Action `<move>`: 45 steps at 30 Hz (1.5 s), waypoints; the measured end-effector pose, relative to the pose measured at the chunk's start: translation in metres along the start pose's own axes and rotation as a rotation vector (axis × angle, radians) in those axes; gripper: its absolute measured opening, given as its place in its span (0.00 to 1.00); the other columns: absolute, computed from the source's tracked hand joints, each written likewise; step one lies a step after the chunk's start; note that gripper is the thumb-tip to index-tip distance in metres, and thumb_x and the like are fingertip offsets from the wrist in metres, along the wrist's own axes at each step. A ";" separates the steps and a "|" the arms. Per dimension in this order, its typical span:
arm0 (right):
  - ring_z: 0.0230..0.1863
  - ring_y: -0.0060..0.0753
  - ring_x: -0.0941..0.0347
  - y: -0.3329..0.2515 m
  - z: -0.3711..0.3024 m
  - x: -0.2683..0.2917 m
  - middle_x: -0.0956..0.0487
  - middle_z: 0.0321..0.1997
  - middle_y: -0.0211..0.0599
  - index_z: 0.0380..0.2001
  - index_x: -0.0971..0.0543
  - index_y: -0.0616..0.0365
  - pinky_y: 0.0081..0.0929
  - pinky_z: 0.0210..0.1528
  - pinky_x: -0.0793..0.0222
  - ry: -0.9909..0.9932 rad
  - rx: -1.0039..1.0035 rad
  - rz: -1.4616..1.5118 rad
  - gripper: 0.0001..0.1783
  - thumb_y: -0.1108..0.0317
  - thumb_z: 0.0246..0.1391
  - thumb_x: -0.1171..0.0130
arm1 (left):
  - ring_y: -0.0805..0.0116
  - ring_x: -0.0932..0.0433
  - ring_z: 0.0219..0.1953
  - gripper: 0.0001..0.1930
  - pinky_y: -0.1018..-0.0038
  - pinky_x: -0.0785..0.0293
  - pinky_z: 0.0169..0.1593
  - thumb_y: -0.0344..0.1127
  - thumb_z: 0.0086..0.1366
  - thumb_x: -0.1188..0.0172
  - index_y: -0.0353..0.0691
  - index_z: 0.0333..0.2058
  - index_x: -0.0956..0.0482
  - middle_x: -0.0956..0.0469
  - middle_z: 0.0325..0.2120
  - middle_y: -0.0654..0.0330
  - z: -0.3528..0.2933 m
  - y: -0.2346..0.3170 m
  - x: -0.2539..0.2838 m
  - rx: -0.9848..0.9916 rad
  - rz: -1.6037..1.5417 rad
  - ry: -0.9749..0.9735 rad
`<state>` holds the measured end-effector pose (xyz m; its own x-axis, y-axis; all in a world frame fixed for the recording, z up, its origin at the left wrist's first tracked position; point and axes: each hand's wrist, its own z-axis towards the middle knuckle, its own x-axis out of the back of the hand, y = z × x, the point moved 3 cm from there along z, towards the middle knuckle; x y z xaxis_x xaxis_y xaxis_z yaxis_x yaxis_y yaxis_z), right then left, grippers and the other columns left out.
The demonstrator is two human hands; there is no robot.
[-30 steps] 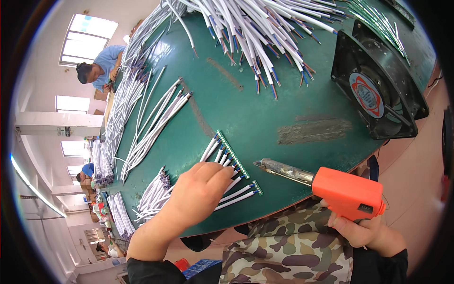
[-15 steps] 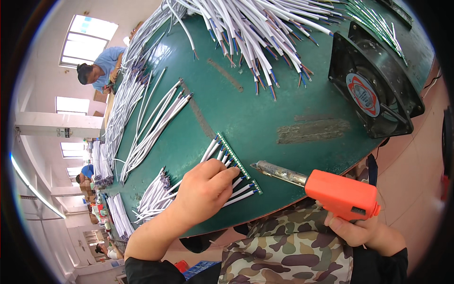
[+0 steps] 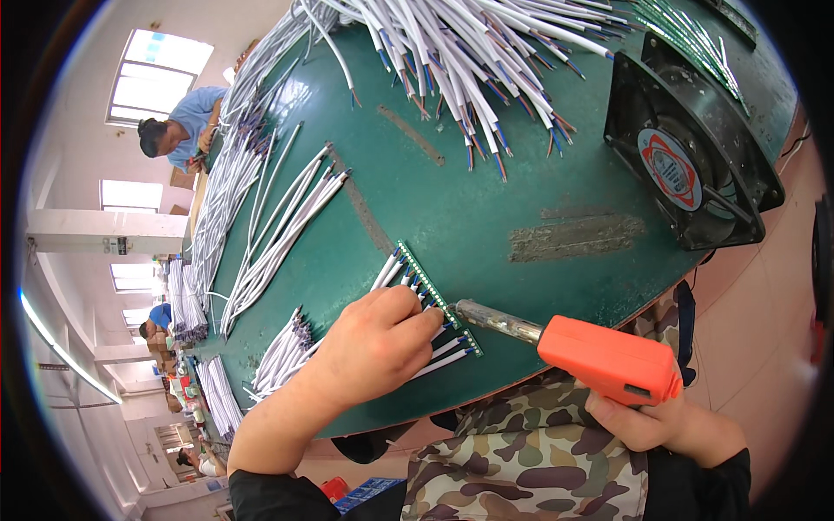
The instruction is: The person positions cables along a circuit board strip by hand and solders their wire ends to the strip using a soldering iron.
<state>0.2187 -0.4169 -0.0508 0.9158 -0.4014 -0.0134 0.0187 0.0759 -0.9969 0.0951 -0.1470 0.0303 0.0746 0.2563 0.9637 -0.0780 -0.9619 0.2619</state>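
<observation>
My right hand [image 3: 647,423] is wrapped around the handle of an orange soldering gun [image 3: 604,358]. Its metal tip reaches left to a narrow green circuit board strip [image 3: 422,279] lying on the table. Several white cables [image 3: 445,351] with blue and brown wire ends are lined up along the strip's left side. Over the strip's middle, my left hand [image 3: 378,343] is closed in a pinch on a white cable end beside the soldering tip; the fingers mostly hide this end. More white cables [image 3: 282,356] lie beyond my left wrist.
A black fan [image 3: 686,156] stands at the table's right. Bundles of white cables [image 3: 452,69] cover the far side, with another bunch [image 3: 282,239] left of centre. Green strips [image 3: 691,48] lie at the far right. A person in blue [image 3: 187,126] works at far left.
My right hand has moved the soldering gun left, bringing its tip from beside the strip up to it. My left hand stays pinched at nearly the same place.
</observation>
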 end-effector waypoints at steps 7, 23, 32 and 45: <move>0.49 0.55 0.19 0.001 0.001 -0.001 0.19 0.52 0.56 0.49 0.20 0.68 0.39 0.53 0.23 0.004 0.066 -0.026 0.23 0.70 0.50 0.32 | 0.57 0.24 0.29 0.15 0.62 0.25 0.32 0.26 0.49 0.34 0.40 0.39 0.18 0.29 0.28 0.59 0.006 -0.003 0.002 -0.004 -0.041 -0.043; 0.47 0.48 0.20 0.012 -0.009 -0.004 0.21 0.53 0.51 0.51 0.21 0.65 0.35 0.49 0.24 0.058 0.067 0.017 0.23 0.71 0.51 0.29 | 0.56 0.26 0.24 0.13 0.63 0.29 0.28 0.21 0.45 0.39 0.39 0.33 0.18 0.29 0.24 0.58 0.022 -0.002 0.008 -0.041 -0.087 -0.067; 0.45 0.46 0.20 0.012 -0.007 -0.002 0.21 0.53 0.51 0.51 0.22 0.65 0.34 0.48 0.24 0.046 0.113 -0.007 0.24 0.70 0.51 0.29 | 0.56 0.27 0.23 0.12 0.62 0.29 0.28 0.21 0.45 0.39 0.38 0.32 0.18 0.29 0.23 0.58 0.023 -0.002 0.008 -0.040 -0.096 -0.066; 0.40 0.43 0.20 0.000 -0.009 0.004 0.17 0.41 0.40 0.47 0.20 0.64 0.31 0.45 0.25 0.097 -0.132 0.187 0.20 0.72 0.49 0.32 | 0.56 0.27 0.23 0.12 0.63 0.29 0.27 0.21 0.45 0.39 0.38 0.31 0.18 0.30 0.23 0.58 0.024 -0.001 0.009 -0.054 -0.081 -0.067</move>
<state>0.2185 -0.4262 -0.0511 0.8553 -0.4781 -0.1997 -0.2062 0.0394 -0.9777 0.1192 -0.1455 0.0375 0.1491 0.3240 0.9342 -0.1227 -0.9314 0.3426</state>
